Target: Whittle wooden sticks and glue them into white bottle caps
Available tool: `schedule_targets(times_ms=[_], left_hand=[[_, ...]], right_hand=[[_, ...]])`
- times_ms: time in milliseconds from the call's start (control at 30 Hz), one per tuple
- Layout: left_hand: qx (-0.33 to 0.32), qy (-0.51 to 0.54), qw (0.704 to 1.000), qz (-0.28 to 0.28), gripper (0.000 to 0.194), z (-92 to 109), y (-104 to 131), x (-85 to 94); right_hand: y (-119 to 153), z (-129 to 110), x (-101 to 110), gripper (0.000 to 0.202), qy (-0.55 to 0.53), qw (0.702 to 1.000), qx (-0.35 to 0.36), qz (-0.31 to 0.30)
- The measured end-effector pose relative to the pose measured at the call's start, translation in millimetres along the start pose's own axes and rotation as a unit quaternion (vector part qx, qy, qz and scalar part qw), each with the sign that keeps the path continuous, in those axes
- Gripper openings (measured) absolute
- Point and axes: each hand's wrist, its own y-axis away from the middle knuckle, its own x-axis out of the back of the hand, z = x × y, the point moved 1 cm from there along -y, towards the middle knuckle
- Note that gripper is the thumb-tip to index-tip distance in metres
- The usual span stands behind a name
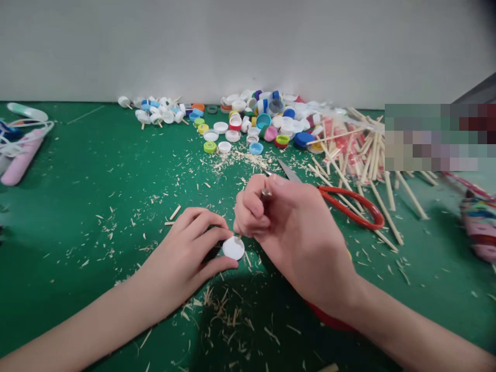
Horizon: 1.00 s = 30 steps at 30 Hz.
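Observation:
A round white cap (233, 248) lies flat on the green table, between the thumb and fingers of my left hand (194, 248), which grips it at its edge. Just to the right and above it, my right hand (294, 232) is closed around a thin tool (265, 194) with a metallic upper end. The tool's lower tip is at the cap's upper right edge; most of its length is hidden by my fingers. Beyond my right hand lie scissors with red handles (375, 223), their blades partly covered.
Many coloured bottle caps (263, 121) are heaped by the wall. Caps with sticks through them (166, 114) stand further left. Wooden sticks (374, 155) lie at the right beside plastic packaging. Shavings litter the green table (96, 170). A pink object (24, 155) lies far left.

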Motion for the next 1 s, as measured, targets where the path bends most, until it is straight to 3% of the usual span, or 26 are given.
schedule_targets(times_ms=[367, 600, 1000], left_hand=[[-0.049, -0.035, 0.998, 0.030, 0.023, -2, 1, -2.3], [-0.035, -0.018, 0.999, 0.013, 0.023, -2, 1, -1.8], [-0.058, 0.001, 0.998, 0.027, 0.018, -5, 1, -2.0]], right_hand=[[4, 14, -7, 0.035, 0.028, 0.999, -0.020, -0.008], [3, 18, -11, 0.056, -0.030, 0.999, 0.010, -0.028], [2, 27, -17, 0.050, -0.041, 0.999, 0.036, -0.004]])
